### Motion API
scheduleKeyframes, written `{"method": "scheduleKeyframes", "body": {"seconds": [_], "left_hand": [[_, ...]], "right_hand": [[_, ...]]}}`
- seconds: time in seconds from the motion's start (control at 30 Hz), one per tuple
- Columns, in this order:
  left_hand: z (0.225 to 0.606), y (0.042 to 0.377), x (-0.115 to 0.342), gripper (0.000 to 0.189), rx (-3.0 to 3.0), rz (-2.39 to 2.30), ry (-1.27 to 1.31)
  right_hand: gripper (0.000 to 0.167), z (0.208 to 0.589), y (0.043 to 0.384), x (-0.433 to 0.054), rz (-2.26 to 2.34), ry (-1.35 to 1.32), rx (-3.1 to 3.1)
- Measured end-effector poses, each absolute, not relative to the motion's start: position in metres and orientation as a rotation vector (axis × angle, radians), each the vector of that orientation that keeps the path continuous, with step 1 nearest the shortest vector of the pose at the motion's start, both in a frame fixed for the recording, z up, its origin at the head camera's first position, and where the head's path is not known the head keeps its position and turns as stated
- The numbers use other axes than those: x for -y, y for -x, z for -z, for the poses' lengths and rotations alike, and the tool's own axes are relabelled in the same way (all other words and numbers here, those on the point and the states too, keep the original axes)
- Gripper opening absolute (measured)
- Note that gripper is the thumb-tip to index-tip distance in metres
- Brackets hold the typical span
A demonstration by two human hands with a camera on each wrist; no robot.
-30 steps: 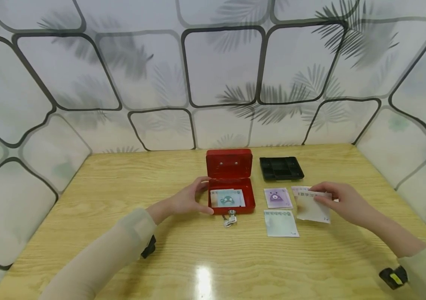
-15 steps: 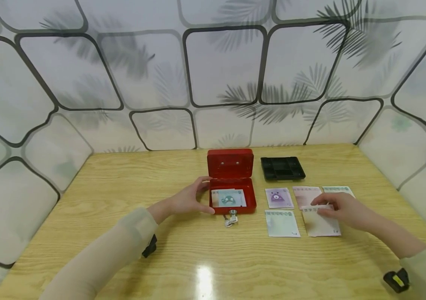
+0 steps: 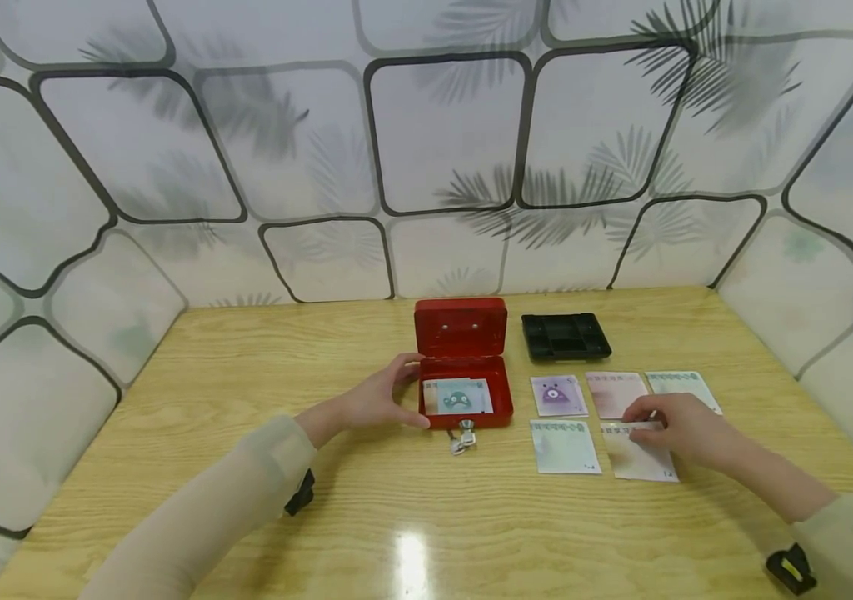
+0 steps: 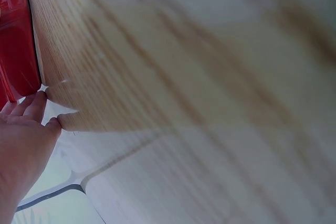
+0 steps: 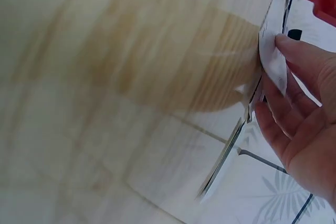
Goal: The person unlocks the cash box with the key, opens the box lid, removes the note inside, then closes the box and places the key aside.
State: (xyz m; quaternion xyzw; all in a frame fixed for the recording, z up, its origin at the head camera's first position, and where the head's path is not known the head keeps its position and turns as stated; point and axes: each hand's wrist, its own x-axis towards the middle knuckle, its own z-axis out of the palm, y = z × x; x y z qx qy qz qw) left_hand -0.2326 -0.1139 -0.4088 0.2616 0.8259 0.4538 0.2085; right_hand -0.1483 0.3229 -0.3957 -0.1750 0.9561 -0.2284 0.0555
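A red cash box [image 3: 503, 392] stands with its lid up, and a green toy banknote [image 3: 460, 397] with a cartoon creature lies inside. My left hand [image 3: 370, 400] holds the box's left side, thumb at the front corner and fingers further back. In the left wrist view, the fingertips [image 4: 38, 101] touch the red wall. Over on the right, my right hand [image 3: 696, 429] pinches a pale pinkish toy banknote [image 3: 640, 457] at its upper edge, low over the table. The right wrist view shows the thumb on this banknote [image 5: 272, 59], which bends slightly.
Laid out beside the box are a purple banknote [image 3: 560, 396], a pink one [image 3: 614, 393], a green one [image 3: 685, 385] at the right and a pale green one [image 3: 565, 447] in front. A black compartment tray [image 3: 566, 337] sits behind them. A small padlock [image 3: 464, 436] hangs at the box's front.
My right hand has brought the pinkish banknote down and toward me, below the pink one, which now shows. The left hand stays on the cash box.
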Motion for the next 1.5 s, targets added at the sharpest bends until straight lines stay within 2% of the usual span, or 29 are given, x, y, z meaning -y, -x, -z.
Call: {"method": "scheduleKeyframes", "body": {"seconds": [0.3,0.67,0.9,1.17,1.33,1.5], "left_hand": [[0.409,0.233,0.114,0.092,-2.302,-1.257,-0.724],[0.407,0.233,0.113,0.091,-2.294,-1.265,-0.732],[0.407,0.232,0.113,0.092,-2.310,-1.255,-0.729],[0.407,0.231,0.112,0.091,-2.313,-1.266,-0.733],[0.407,0.231,0.113,0.091,-2.308,-1.266,-0.721],[0.406,0.231,0.113,0.092,-2.313,-1.244,-0.709]], "right_hand": [[0.017,0.392,0.147,-0.318,0.578,0.497,-2.972],[0.012,0.367,0.159,-0.300,0.722,0.682,-3.064],[0.019,0.359,0.178,-0.257,0.858,0.834,-2.975],[0.028,0.370,0.200,-0.198,0.951,0.985,-2.823],[0.029,0.377,0.214,-0.171,0.924,1.019,-2.772],[0.029,0.382,0.226,-0.151,0.884,0.946,-2.721]]}}
